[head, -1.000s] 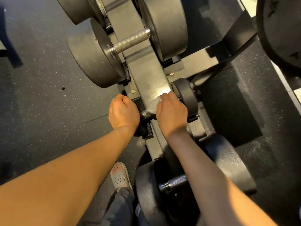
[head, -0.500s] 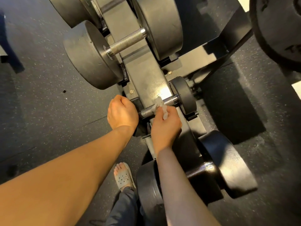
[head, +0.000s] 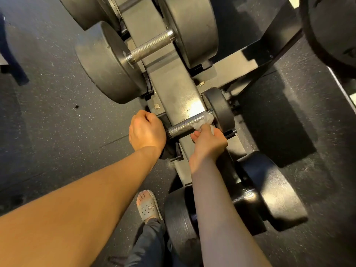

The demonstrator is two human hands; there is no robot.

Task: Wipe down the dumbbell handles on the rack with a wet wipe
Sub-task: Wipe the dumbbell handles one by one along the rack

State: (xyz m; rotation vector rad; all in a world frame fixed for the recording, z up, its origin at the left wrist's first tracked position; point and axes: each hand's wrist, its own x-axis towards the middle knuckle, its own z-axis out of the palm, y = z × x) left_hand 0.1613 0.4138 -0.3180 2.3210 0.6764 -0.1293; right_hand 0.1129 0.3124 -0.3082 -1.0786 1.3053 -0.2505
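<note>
Pinching the wet wipe (head: 207, 120), right hand (head: 209, 143) slid rightward along handle (head: 181, 127) (left hand (head: 146, 132) grips dumbbell (head: 219, 108)).

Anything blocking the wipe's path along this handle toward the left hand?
Nothing visible. The wet wipe, pinched in the right hand, sits at the knurled handle's right end. Bare handle runs from it to the left hand, which covers the left end.

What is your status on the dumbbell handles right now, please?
Right hand pinching wet wipe at right end of middle dumbbell handle. Left hand curled over its left end, grip unclear. Nothing in the way.
</note>
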